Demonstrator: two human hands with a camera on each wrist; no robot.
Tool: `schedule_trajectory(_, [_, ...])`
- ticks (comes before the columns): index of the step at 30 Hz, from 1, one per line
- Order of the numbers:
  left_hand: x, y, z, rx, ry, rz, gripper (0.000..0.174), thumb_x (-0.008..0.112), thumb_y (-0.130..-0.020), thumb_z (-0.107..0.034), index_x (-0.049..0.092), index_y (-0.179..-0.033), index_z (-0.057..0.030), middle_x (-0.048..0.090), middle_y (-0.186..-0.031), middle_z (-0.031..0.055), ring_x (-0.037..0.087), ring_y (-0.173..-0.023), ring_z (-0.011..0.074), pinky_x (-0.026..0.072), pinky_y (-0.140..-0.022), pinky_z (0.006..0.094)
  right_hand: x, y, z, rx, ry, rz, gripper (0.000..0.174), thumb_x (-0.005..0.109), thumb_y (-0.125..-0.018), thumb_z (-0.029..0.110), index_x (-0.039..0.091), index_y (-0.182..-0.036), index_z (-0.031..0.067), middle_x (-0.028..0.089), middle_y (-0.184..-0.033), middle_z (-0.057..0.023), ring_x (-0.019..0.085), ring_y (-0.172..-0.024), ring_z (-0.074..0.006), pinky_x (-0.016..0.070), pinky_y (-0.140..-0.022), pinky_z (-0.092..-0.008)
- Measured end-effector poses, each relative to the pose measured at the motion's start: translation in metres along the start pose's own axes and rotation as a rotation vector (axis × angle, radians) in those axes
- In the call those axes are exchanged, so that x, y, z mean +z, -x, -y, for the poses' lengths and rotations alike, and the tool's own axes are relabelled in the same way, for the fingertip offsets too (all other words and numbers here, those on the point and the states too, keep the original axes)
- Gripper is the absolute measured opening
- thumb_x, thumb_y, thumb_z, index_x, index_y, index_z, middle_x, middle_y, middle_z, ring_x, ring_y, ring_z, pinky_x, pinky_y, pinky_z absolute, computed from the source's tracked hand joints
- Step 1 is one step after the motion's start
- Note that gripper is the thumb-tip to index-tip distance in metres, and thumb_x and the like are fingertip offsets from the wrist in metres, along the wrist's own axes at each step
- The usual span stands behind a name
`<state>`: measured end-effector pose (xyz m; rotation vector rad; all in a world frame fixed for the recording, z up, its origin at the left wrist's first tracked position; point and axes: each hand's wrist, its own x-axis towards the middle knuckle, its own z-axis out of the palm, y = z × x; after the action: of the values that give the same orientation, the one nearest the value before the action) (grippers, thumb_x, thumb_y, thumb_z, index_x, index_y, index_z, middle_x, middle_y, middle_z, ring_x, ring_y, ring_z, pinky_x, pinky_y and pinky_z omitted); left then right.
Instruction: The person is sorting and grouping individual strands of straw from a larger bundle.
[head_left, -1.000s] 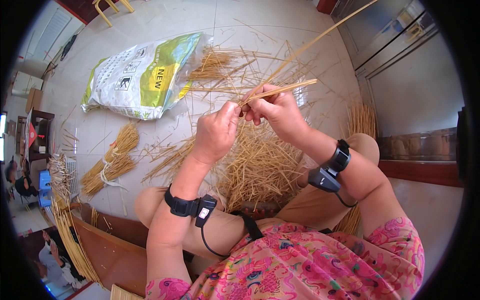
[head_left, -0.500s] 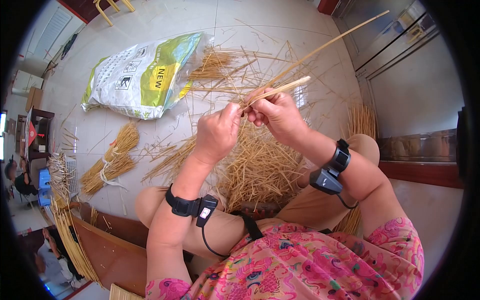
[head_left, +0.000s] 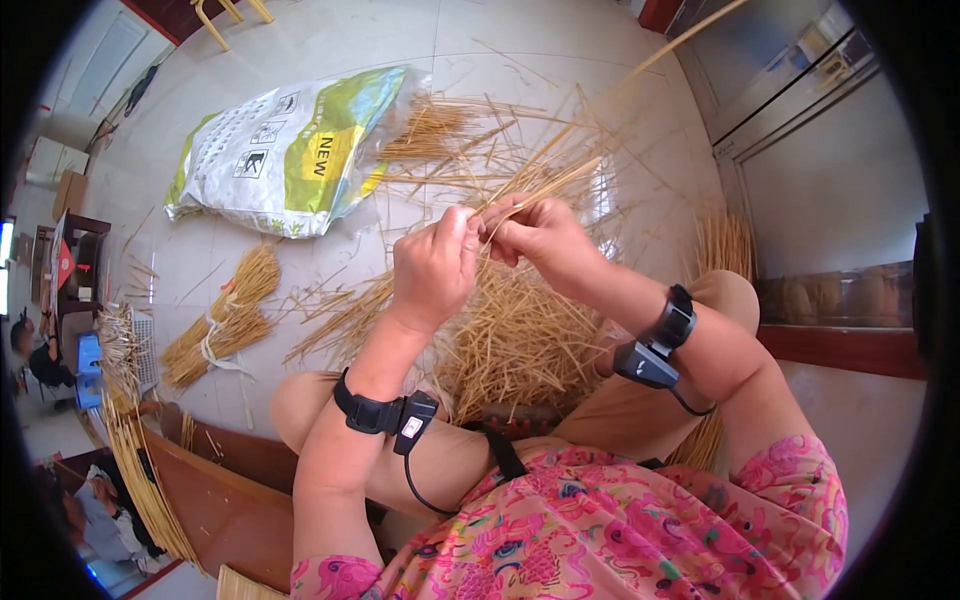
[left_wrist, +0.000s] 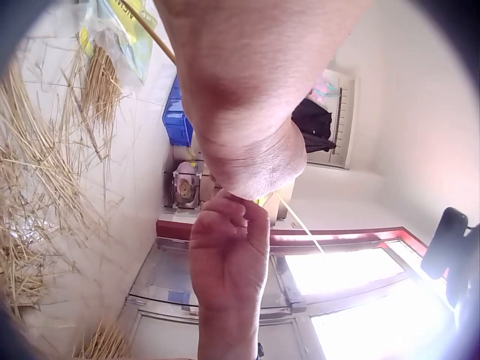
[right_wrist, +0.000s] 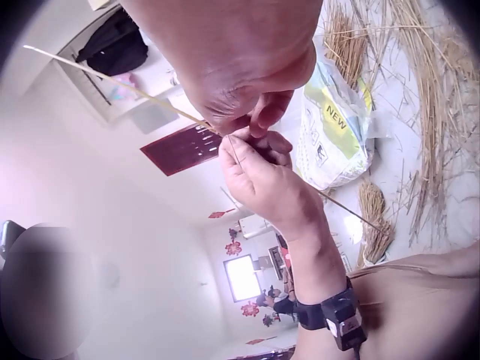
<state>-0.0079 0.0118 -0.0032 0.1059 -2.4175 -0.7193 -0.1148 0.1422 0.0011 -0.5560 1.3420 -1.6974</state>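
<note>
Thin golden straw stalks (head_left: 570,178) are pinched between my two hands, held up over a loose heap of cut straw (head_left: 520,335) on the floor. My left hand (head_left: 435,265), fingers curled in, grips them near their lower end. Beside it, almost touching, my right hand (head_left: 545,238) pinches the same stalks between thumb and fingers. One long stalk (head_left: 685,40) runs far out to the upper right, past the shorter ones. In the right wrist view a stalk (right_wrist: 142,94) slants out from the meeting fingertips. The fingers themselves hide the spot where the stalks cross.
A white and green plastic bag (head_left: 270,165) lies ahead on the left, with straw (head_left: 425,130) at its mouth. Nearer stands a tied straw bundle (head_left: 225,320). A wooden board-sided box (head_left: 215,500) is at the left, a metal door (head_left: 820,170) at the right.
My right hand has shifted slightly left and down. The shorter stalks' tips have drawn in toward the hands, and the long stalk has swung a little.
</note>
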Motion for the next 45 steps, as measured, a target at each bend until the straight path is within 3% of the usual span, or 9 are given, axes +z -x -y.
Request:
schedule_trajectory(15, [0.006,0.000,-0.001,-0.044,0.045,0.058,0.005,0.054,-0.087,-0.009,0.052,-0.088,-0.0056,0.057,-0.059,0.0130,0.058,-0.052,0.0326,0.0430,-0.046,0.0404,0.003,0.004,0.016,-0.150,-0.079,-0.042,0.006,0.054,-0.083,0.002,0.059,-0.084,-0.0008,0.060,-0.070,-0.0058,0.054,-0.059,-0.0083,0.0439,-0.054,-0.0212])
schedule_trajectory(21, [0.006,0.000,-0.005,-0.062,0.195,0.087,0.007,0.049,-0.091,-0.009,0.052,-0.087,-0.0043,0.056,-0.058,0.0100,0.058,-0.051,0.0269,0.0431,-0.046,0.0355,-0.005,0.001,0.010,0.068,-0.419,0.019,0.007,0.054,-0.085,0.005,0.059,-0.086,0.0002,0.060,-0.071,-0.0056,0.056,-0.058,-0.0103,0.0447,-0.052,-0.0219])
schedule_trajectory(23, [0.002,-0.001,-0.008,-0.086,0.242,0.086,0.015,0.043,-0.095,-0.011,0.052,-0.086,-0.0029,0.054,-0.056,0.0061,0.056,-0.048,0.0188,0.0421,-0.046,0.0301,-0.006,0.000,0.008,0.030,-0.271,-0.098,0.008,0.054,-0.085,0.007,0.058,-0.088,0.0005,0.059,-0.071,-0.0048,0.057,-0.058,-0.0104,0.0448,-0.051,-0.0218])
schedule_trajectory(27, [-0.005,-0.005,0.000,-0.149,0.164,0.018,0.004,0.049,-0.090,-0.008,0.053,-0.089,-0.0065,0.057,-0.058,0.0071,0.059,-0.051,0.0248,0.0444,-0.048,0.0340,-0.019,-0.002,0.004,0.086,0.241,-0.151,0.014,0.060,-0.083,0.013,0.060,-0.085,-0.0004,0.063,-0.074,-0.0091,0.062,-0.064,-0.0172,0.0490,-0.055,-0.0279])
schedule_trajectory(30, [-0.011,-0.007,0.006,-0.159,0.099,-0.044,0.004,0.049,-0.090,-0.008,0.053,-0.090,-0.0063,0.059,-0.062,0.0065,0.060,-0.053,0.0242,0.0448,-0.048,0.0336,-0.032,-0.001,-0.003,0.193,1.077,0.178,0.015,0.060,-0.080,0.014,0.064,-0.087,0.0012,0.064,-0.078,-0.0107,0.062,-0.070,-0.0178,0.0498,-0.062,-0.0304])
schedule_trajectory(33, [-0.014,-0.007,0.014,-0.183,0.060,-0.066,0.004,0.049,-0.091,-0.009,0.052,-0.091,-0.0057,0.064,-0.072,0.0066,0.061,-0.056,0.0252,0.0459,-0.050,0.0343,-0.031,0.015,-0.007,0.364,1.727,0.821,0.018,0.062,-0.076,0.016,0.067,-0.087,0.0027,0.066,-0.080,-0.0136,0.064,-0.072,-0.0269,0.0510,-0.067,-0.0373])
schedule_trajectory(36, [-0.014,-0.008,0.016,-0.125,-0.009,-0.068,0.004,0.050,-0.090,-0.009,0.053,-0.092,-0.0060,0.066,-0.075,0.0076,0.062,-0.059,0.0271,0.0466,-0.051,0.0357,-0.036,0.014,-0.013,0.176,1.632,0.590,0.021,0.062,-0.077,0.017,0.067,-0.091,0.0029,0.066,-0.080,-0.0140,0.063,-0.072,-0.0327,0.0510,-0.068,-0.0408])
schedule_trajectory(41, [-0.010,-0.005,0.016,-0.106,-0.056,-0.027,0.004,0.052,-0.089,-0.009,0.053,-0.092,-0.0063,0.066,-0.077,0.0092,0.062,-0.062,0.0299,0.0470,-0.052,0.0377,-0.014,-0.002,0.010,-0.088,0.655,0.135,0.025,0.065,-0.082,0.023,0.064,-0.092,-0.0005,0.064,-0.068,-0.0094,0.062,-0.063,-0.0165,0.0499,-0.058,-0.0311])
schedule_trajectory(45, [-0.003,-0.001,0.019,-0.079,-0.122,0.031,0.004,0.053,-0.088,-0.009,0.054,-0.090,-0.0063,0.063,-0.072,0.0114,0.060,-0.061,0.0314,0.0452,-0.051,0.0398,-0.003,-0.004,0.017,-0.132,0.200,0.064,0.020,0.062,-0.088,0.020,0.062,-0.095,0.0011,0.060,-0.070,-0.0002,0.057,-0.062,-0.0054,0.0467,-0.055,-0.0200])
